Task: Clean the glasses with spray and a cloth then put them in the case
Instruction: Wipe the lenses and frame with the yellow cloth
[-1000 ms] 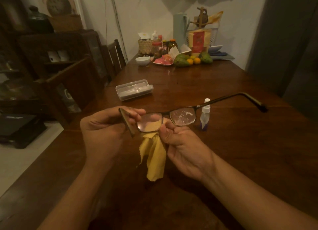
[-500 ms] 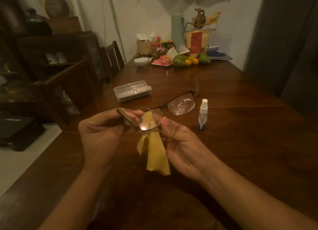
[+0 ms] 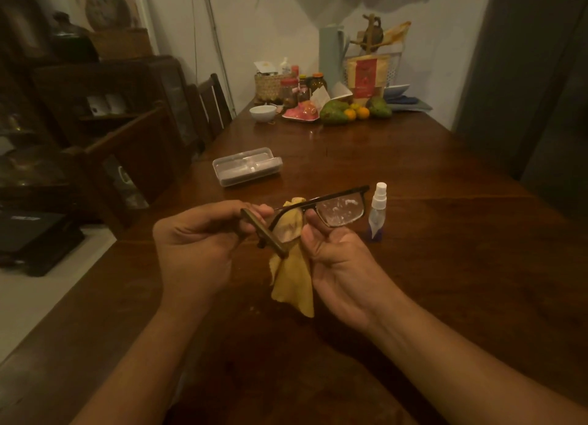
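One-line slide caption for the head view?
Left hand holds the glasses by a temple; right hand wipes one lens with the yellow cloth, spray bottle and case on the table.

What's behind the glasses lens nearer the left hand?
The yellow cloth shows through that lens, bunched up behind it and hanging below. How the fingers of the right hand lie behind the cloth cannot be seen.

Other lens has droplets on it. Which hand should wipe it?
Right. The right hand holds the cloth against one lens, directly beside the spotted lens. The left hand grips the temple and is probably best left steadying it.
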